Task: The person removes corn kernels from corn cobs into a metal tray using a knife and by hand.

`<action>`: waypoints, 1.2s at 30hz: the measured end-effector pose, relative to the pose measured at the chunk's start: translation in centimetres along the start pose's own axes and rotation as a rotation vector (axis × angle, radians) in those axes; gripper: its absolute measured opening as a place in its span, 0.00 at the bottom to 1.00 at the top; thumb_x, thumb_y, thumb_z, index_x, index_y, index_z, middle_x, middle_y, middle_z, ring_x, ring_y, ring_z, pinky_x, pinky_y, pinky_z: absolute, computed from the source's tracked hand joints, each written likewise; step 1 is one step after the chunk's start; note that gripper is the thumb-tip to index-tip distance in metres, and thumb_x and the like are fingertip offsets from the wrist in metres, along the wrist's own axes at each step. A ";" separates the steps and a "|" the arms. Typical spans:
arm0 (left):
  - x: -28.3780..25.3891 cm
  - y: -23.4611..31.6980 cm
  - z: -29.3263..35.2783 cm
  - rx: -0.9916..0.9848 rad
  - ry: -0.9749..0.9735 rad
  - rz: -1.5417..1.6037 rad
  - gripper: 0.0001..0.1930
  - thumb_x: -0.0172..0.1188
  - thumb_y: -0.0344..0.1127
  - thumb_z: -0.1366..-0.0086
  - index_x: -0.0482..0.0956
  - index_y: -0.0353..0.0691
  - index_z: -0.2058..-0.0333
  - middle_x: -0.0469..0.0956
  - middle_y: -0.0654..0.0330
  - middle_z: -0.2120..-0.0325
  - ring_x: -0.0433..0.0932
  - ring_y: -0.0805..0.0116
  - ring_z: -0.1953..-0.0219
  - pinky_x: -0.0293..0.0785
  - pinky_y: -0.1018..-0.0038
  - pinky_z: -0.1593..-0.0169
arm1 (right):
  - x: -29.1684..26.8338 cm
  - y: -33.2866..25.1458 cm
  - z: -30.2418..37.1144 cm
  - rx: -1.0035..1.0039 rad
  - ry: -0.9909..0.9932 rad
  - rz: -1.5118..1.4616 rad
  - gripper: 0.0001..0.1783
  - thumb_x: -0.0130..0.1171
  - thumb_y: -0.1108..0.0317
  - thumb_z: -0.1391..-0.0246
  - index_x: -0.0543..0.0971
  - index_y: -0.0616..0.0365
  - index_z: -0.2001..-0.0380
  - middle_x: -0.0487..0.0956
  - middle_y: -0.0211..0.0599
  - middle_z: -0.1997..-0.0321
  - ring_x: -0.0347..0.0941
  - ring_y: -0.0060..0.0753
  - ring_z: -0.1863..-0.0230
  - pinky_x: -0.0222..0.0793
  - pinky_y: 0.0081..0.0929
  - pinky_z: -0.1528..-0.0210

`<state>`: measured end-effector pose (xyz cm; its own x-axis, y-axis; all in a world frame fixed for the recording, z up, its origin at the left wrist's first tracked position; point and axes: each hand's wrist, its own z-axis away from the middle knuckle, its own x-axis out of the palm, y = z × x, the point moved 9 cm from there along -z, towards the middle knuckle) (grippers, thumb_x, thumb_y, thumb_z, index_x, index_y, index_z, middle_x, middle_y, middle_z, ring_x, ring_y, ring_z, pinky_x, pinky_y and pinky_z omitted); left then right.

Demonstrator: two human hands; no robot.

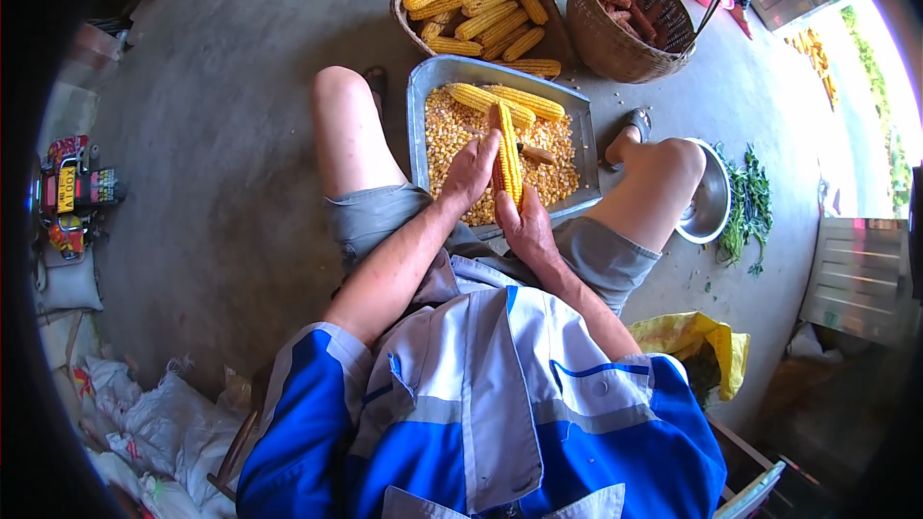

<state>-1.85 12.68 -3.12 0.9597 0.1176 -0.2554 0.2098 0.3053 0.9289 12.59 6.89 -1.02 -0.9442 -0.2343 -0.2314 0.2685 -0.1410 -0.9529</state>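
Observation:
Between my knees, I hold an ear of corn [511, 161] over a metal tray [419, 125] of loose yellow kernels [452, 149]. My left hand [471, 173] is closed along the ear's left side, near its upper half. Its lower end is gripped by my right hand [525, 221]. A brownish strip without yellow kernels shows along the ear's left side. Two whole ears [527, 102] lie at the tray's far end. Beside the held ear, on the kernels, is a short brown piece [538, 154] that looks like a wooden handle; the held ear partly hides it.
Beyond the tray stands a wide basket [402, 10] of whole ears. To its right is a handled wicker basket [615, 53] with reddish-brown cobs. A metal basin [716, 194] and leafy greens [748, 207] lie right of my right knee. White sacks [173, 423] are heaped at lower left.

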 end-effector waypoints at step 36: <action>1.7 -0.2 1.5 0.008 -0.169 -0.095 0.32 0.52 0.64 0.35 0.79 0.33 0.65 0.80 0.51 0.71 0.79 0.62 0.68 0.73 0.67 0.63 | -0.4 0.4 -1.0 -0.057 0.080 0.165 0.21 0.55 0.55 0.40 0.69 0.66 0.60 0.78 0.62 0.70 0.78 0.61 0.67 0.73 0.46 0.66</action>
<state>-0.02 11.40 -3.34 0.9531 -0.0719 -0.2941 0.3019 0.2996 0.9050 12.92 7.94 -1.53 -0.9011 -0.1722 -0.3979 0.4117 -0.0521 -0.9098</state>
